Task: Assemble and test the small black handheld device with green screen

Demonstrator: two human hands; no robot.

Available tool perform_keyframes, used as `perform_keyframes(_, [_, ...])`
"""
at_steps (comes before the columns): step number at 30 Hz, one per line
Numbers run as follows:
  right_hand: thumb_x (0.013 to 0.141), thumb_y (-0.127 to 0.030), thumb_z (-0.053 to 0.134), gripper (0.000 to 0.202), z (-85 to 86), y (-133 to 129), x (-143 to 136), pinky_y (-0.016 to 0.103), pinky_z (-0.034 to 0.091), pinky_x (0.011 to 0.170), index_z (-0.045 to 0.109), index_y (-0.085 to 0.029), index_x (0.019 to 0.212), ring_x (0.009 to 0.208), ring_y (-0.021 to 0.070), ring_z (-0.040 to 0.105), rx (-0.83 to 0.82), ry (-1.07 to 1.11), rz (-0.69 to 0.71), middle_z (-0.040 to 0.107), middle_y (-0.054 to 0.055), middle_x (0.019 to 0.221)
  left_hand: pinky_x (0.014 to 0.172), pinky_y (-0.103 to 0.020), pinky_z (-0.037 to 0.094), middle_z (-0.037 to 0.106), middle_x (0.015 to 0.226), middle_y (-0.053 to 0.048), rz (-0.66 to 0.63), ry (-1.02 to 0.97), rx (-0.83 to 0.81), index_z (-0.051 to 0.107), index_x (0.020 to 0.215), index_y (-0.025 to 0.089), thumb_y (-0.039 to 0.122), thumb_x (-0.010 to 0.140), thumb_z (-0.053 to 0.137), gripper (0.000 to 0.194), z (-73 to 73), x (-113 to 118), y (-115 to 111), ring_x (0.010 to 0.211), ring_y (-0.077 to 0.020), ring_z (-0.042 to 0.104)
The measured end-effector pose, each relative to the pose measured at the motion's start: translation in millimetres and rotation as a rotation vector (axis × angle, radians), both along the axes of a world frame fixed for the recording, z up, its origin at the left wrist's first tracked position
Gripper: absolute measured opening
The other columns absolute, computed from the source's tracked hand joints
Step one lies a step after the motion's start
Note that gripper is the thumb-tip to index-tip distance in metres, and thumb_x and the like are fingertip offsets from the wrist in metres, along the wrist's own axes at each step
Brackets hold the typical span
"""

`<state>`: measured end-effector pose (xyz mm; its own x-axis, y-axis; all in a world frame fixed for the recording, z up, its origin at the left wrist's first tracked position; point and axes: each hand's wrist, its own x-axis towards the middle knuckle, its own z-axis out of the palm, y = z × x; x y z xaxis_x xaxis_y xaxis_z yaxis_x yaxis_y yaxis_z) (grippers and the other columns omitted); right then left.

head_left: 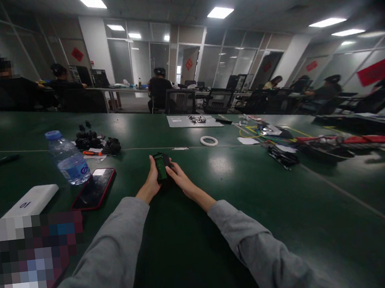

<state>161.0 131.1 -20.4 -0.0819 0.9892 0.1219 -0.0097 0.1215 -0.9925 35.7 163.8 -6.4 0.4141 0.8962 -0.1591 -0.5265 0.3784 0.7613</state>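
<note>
Both hands hold a small dark device with a green face, like a circuit board [161,166], a little above or on the green table. My left hand [151,181] grips its left side, thumb up along the edge. On the right side, my right hand [181,178] is closed on the device's black part, its thumb near the green face. The fingers behind and under the device are hidden. Whether it touches the table cannot be made out.
Left on the table [209,234] are a water bottle [68,159], a red-edged phone [94,189], a white power bank [31,200] and black parts [90,140]. Beyond my hands lies a white ring [209,141]; cables [316,144] spread at the right. People sit farther back.
</note>
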Motion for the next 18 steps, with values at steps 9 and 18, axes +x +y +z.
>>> perform_keyframes(9, [0.079,-0.054,0.058,0.06,3.5,-0.5,-2.4,0.036,0.05,0.092,0.044,-0.021,0.127,0.103,0.0203,0.061,-0.115,0.145,0.013,0.059,0.01,0.119,0.084,-0.034,0.051,0.068,0.102,-0.011,0.082,0.035,-0.08,0.061,0.111,0.018,0.071,0.077,0.044,0.065,0.3,5.2,1.3,0.095,-0.0226,0.064])
perform_keyframes(18, [0.083,-0.035,0.052,0.059,-0.3,-9.6,-12.8,0.043,0.033,0.109,0.036,-0.019,0.136,0.122,0.0216,0.044,0.284,-0.309,-0.272,0.045,0.011,0.129,0.083,-0.034,0.051,0.069,0.095,-0.014,0.057,0.032,-0.112,0.064,0.103,0.014,0.071,0.077,0.045,0.066,-1.8,7.7,1.8,0.093,-0.0257,0.065])
